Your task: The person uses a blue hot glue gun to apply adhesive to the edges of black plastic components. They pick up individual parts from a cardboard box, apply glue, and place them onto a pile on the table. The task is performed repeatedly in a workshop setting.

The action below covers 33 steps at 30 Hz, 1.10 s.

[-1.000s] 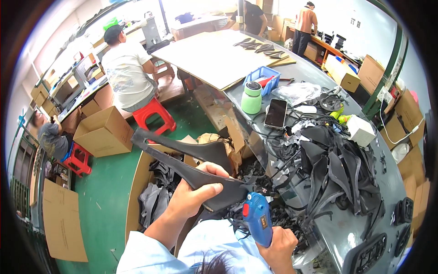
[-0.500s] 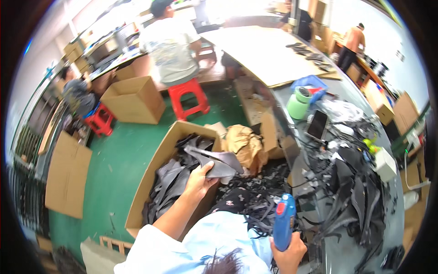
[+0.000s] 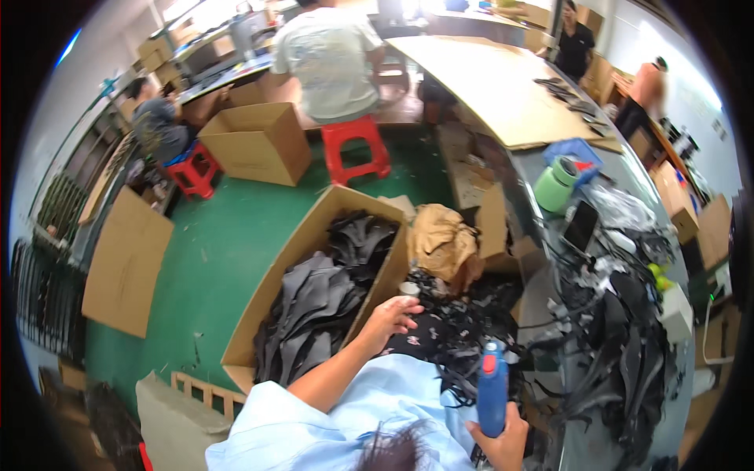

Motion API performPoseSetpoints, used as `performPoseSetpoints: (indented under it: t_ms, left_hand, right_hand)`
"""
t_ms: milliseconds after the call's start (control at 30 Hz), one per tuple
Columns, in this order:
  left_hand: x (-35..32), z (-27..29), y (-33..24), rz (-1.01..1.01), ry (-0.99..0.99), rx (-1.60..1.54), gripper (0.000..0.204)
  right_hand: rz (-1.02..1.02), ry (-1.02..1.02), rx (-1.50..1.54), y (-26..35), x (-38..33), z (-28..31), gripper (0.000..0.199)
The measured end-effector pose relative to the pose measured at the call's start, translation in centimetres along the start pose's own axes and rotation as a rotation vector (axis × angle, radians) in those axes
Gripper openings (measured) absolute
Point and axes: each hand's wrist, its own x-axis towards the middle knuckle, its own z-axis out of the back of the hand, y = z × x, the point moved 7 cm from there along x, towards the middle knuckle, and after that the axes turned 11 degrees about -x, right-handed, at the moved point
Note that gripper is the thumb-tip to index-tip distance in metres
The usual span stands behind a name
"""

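Observation:
My left hand (image 3: pixel 391 320) is empty, its fingers apart, above the right edge of a large cardboard box (image 3: pixel 367 320). Inside that box lie dark grey, curved flat pieces (image 3: pixel 308 294), heaped over each other. In my right hand (image 3: pixel 506 441) is a blue handheld power tool (image 3: pixel 492 396) with a red button, held upright close to my body; its working end cannot be made out. Black strips and scraps (image 3: pixel 440 334) lie between the box and the table, in front of my lap.
On the grey table (image 3: pixel 542 161) at my right are a black scrap heap (image 3: pixel 620 337), a phone (image 3: pixel 581 226), a green bottle (image 3: pixel 556 185) and a blue bin (image 3: pixel 577 154). Crumpled brown paper (image 3: pixel 441 239) lies beyond the box. Co-workers (image 3: pixel 326 63) sit on red stools (image 3: pixel 353 149) ahead.
The grey piece that my left hand held has left it, and the hand has moved right and opened. My right hand still holds the blue tool. The view has shifted a little.

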Motion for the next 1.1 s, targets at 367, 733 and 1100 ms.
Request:
performPoseSetpoints:
  t_ms: [367, 733, 1100]
  left_hand:
    - [-3.5, -25.7, -1.6, 0.006, 0.993, -0.059, 0.016]
    - [-3.9, -41.0, 16.5, 0.637, 0.621, 0.237, 0.068]
    - [0.5, -49.6, 14.0, 0.368, 0.666, -0.082, 0.038]
  right_hand:
    - [0.105, -0.043, 0.459, -2.9, -2.3, 4.3, 0.039]
    - [-0.13, -0.565, 0.735, -10.1, -7.7, 6.8, 0.019]
    - [-0.326, -0.517, 0.411, -13.8, -8.1, 3.0, 0.038]
